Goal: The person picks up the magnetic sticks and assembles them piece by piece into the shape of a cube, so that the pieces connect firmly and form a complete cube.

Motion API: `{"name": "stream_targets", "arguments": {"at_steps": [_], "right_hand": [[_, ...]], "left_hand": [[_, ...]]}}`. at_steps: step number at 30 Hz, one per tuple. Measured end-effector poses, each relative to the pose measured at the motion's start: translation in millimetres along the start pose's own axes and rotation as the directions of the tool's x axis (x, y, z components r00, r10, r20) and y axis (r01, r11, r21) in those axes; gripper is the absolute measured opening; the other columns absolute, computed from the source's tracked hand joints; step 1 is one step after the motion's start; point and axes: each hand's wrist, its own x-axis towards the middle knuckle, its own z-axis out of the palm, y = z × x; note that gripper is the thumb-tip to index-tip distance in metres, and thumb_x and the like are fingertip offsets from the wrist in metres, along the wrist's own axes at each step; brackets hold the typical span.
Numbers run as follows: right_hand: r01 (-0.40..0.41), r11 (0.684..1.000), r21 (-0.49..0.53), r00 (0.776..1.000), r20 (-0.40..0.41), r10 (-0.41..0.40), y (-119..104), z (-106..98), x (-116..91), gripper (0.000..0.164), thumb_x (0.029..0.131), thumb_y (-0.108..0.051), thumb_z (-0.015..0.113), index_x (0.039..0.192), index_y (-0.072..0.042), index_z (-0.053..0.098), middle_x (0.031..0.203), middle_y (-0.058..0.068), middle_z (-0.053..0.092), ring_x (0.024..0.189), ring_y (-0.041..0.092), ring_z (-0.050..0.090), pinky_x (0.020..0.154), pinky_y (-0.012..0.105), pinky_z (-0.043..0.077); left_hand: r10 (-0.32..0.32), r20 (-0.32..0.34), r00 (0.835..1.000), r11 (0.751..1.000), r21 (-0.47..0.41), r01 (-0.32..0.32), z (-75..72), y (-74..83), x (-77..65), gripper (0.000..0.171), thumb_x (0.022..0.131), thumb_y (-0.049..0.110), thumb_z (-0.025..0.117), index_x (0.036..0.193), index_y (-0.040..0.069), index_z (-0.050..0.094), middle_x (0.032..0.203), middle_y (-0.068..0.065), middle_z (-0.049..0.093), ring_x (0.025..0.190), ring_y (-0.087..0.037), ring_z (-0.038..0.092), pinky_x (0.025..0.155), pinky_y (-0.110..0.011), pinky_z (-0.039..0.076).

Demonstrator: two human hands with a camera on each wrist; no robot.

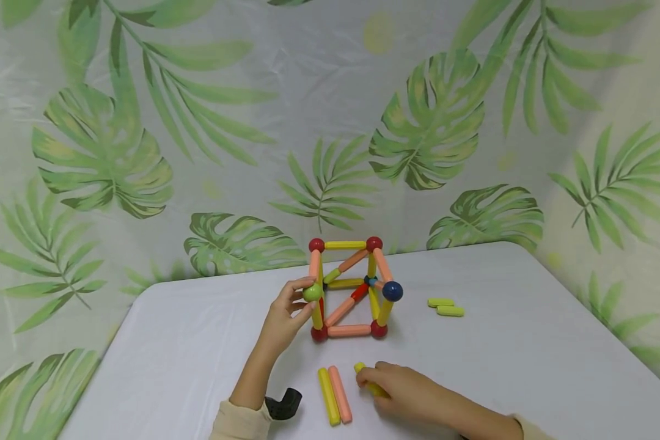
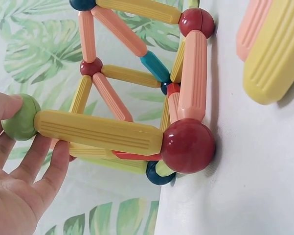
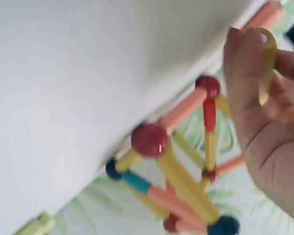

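Note:
A cube-shaped frame of sticks and balls [image 1: 349, 330] stands on the table, with red, blue and green balls at its corners. My left hand [image 1: 282, 315] holds the green ball [image 1: 311, 293] at the near upper left corner, thumb and fingers round it. Under that ball runs a yellow upright stick [image 2: 100, 131], down to a red ball [image 2: 188, 146]. In front of the frame, low over the table, my right hand [image 1: 404, 388] pinches a loose yellow stick [image 3: 269, 61]. A dark blue ball [image 1: 393, 291] tops the near right corner.
A yellow stick [image 1: 328, 396] and a pink stick [image 1: 340, 394] lie side by side, left of my right hand. Two short yellow-green sticks [image 1: 450, 311] lie right of the frame. The white table [image 1: 198, 342] ends at a leaf-patterned backdrop [image 1: 330, 122].

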Motion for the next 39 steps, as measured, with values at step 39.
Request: {"name": "stream_targets", "arguments": {"at_steps": [39], "right_hand": [[0.308,0.902,-0.301,0.708,-0.561,-0.429,15,-82,62,0.032,0.078,-0.013,0.070,0.109,-0.015,0.066,0.098,-0.005,0.064,0.085,0.009,0.055,0.083,0.038,0.039]], "left_hand": [[0.045,-0.035,0.998,0.998,0.039,-0.043,7.4,-1.2,-1.6,0.040,0.085,0.005,0.060,0.122,0.013,0.049,0.123,0.001,0.051,0.100,-0.018,0.054,0.080,-0.033,0.047]]}}
